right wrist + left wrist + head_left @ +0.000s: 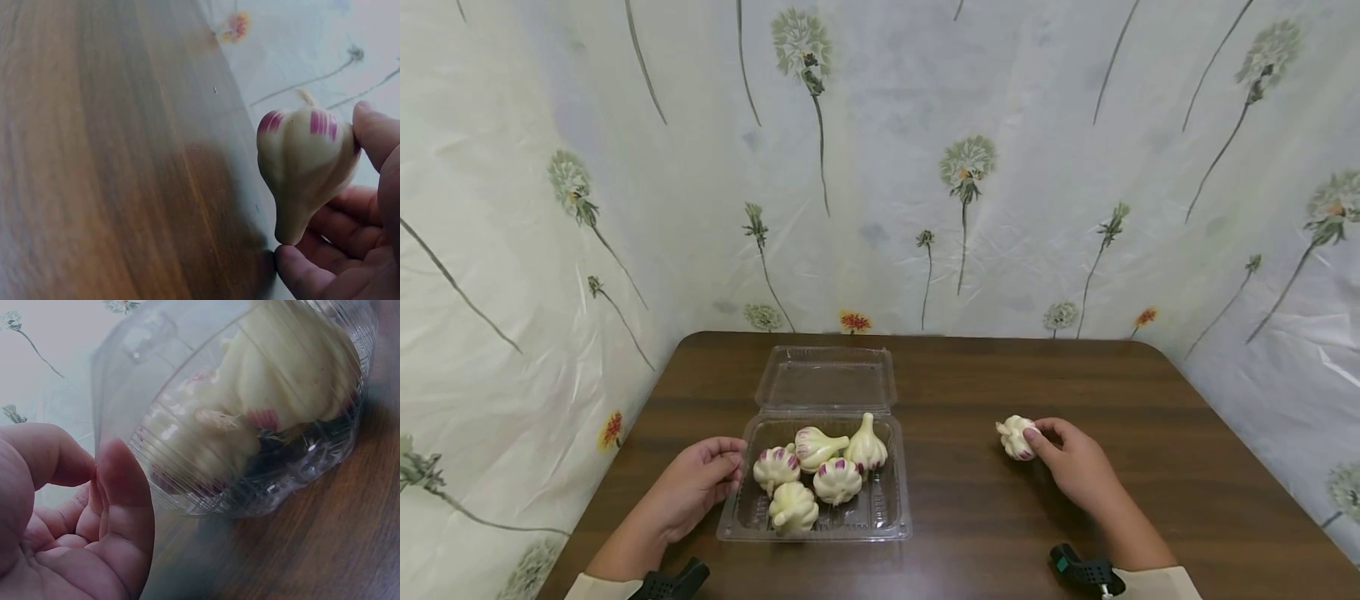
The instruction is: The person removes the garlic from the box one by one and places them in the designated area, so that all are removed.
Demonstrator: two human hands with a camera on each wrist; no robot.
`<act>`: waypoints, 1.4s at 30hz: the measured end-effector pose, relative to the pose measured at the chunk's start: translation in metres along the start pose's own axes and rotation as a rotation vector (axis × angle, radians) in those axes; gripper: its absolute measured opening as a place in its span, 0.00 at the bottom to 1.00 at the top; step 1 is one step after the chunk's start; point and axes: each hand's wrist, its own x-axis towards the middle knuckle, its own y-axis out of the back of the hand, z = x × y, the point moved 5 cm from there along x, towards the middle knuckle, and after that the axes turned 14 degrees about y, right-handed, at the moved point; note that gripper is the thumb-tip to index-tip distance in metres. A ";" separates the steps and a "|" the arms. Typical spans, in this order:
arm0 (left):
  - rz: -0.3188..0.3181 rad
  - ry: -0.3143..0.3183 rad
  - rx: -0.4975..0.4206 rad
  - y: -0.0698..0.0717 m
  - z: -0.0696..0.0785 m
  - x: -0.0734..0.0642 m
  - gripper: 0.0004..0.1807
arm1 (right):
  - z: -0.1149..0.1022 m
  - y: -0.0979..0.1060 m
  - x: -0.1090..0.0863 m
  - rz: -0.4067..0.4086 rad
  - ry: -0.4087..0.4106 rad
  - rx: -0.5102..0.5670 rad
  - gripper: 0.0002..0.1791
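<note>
Sheeting, pale and printed with dandelions, at the back and both sides. Dark wood-grain table in front of it, far corners rounded. Toward its left, clear plastic box, its lid folded back on the far side. Left hand at the box's left side, fingers bent, thumb and forefinger brought together at the rim in what looks like a light pinch. Right hand well apart from the box, to its right: digits parted by just a bulb's breadth, gripping one garlic bulb. In the box, five garlic bulbs, cream with purple marks on most, bunched close, the far right one neck up. Gripped bulb, per right wrist view: one digit at the neck's end, another near the root end; contact with the table, cannot tell. Step in hand, my reading: a single bulb handled apart from the others while the box is steadied. Next move, whichever way, calls for even pressure on that rounded body and a firm rim, the thin plastic looking apt to slide.
</note>
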 end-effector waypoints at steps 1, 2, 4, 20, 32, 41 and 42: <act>-0.001 0.001 -0.001 0.000 0.000 0.000 0.23 | 0.000 0.000 0.000 0.001 -0.003 0.001 0.40; -0.001 0.001 -0.003 0.000 0.000 0.000 0.22 | 0.000 -0.001 0.000 0.001 -0.003 0.000 0.40; 0.001 0.000 -0.004 0.000 0.001 -0.001 0.22 | 0.000 -0.001 0.000 -0.001 -0.002 0.000 0.40; 0.002 -0.012 -0.004 -0.001 0.001 -0.001 0.22 | 0.000 -0.003 0.001 -0.015 0.004 0.012 0.39; -0.007 -0.014 -0.009 -0.001 -0.001 -0.001 0.22 | -0.001 -0.002 -0.001 0.007 0.016 0.020 0.38; -0.013 -0.015 -0.016 -0.002 0.002 -0.003 0.22 | -0.004 0.003 0.000 0.081 0.046 0.084 0.39; -0.015 -0.017 -0.015 -0.002 0.002 -0.003 0.22 | -0.005 0.005 0.000 0.095 0.049 0.086 0.39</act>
